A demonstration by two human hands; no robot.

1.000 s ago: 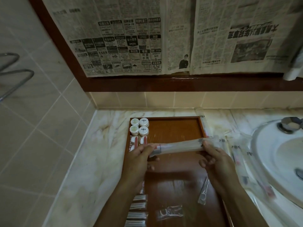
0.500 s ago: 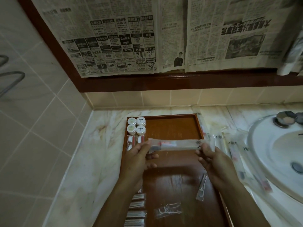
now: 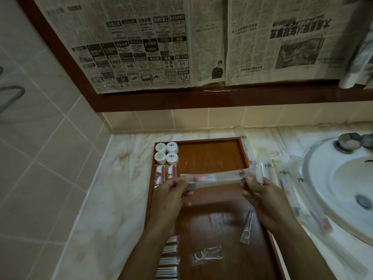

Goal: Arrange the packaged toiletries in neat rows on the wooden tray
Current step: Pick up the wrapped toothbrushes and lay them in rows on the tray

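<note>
A tiled bathroom corner, newspaper (image 3: 141, 47) taped over the mirror above, and a marble desk (image 3: 113, 199) with a sink (image 3: 343, 188) at 3 o'clock. The tray (image 3: 210, 158) runs lengthwise from 6 to 12 o'clock down the middle of the desk. In its 11 o'clock corner stand four round jars (image 3: 166, 152) in a square, with small red-and-white packets (image 3: 165, 173) just below them along the left edge; more flat packets (image 3: 168, 259) line that same edge near 7 o'clock. Two loose floss packs (image 3: 205, 255) lie on the bare wood toward 5 o'clock.

A long clear toothbrush pack (image 3: 218, 177) is held crosswise above the tray's middle. The left hand (image 3: 171, 197) pinches its left end between thumb and fingers; the right hand (image 3: 262, 197) pinches its right end the same way. More long packs (image 3: 286, 178) lie scattered on the desk between tray and sink, at 2 to 3 o'clock.

The step in hand looks like placing this pack: it is lifted and levelled, not yet down. The next move likely calls for lowering it flat onto the open wood, square to the tray's edges and close to the items already laid, so that later packs can line up alongside
</note>
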